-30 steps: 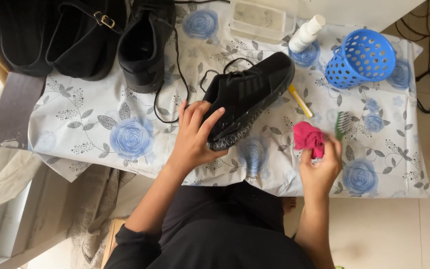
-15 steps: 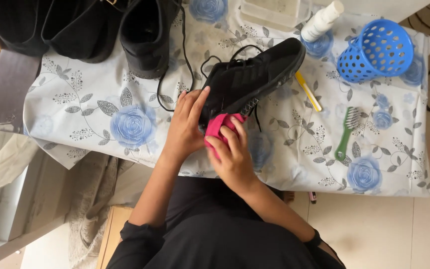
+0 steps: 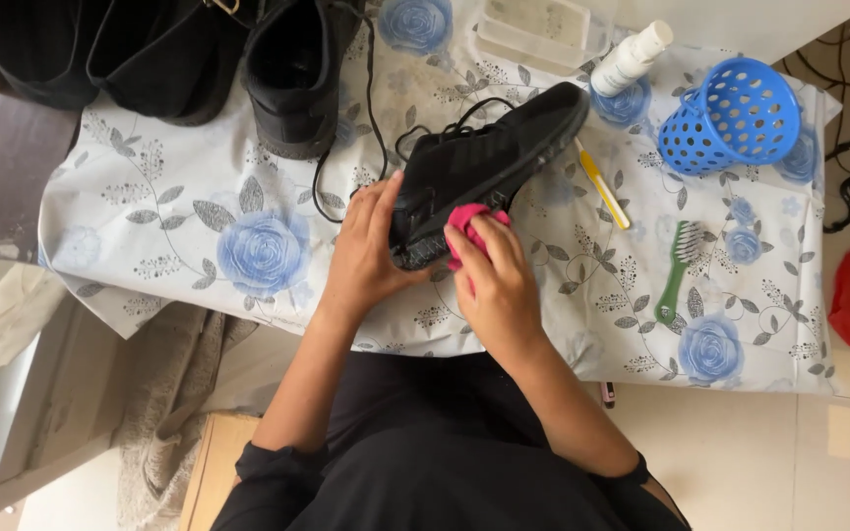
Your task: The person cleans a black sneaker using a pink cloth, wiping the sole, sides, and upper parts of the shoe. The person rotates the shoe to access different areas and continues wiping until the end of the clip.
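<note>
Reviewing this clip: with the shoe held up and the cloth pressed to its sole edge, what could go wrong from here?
The left hand alone grips the black shoe at its heel end, so a firm push from the right hand with the pink cloth might twist it loose. The shoe's toe sits close to the white spray bottle and yellow toothbrush; a swing could knock them. Its loose laces could drag across the tablecloth.

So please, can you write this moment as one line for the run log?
left hand: holds black sneaker | right hand: presses pink cloth on sneaker side | nearby: green brush, blue basket
</note>
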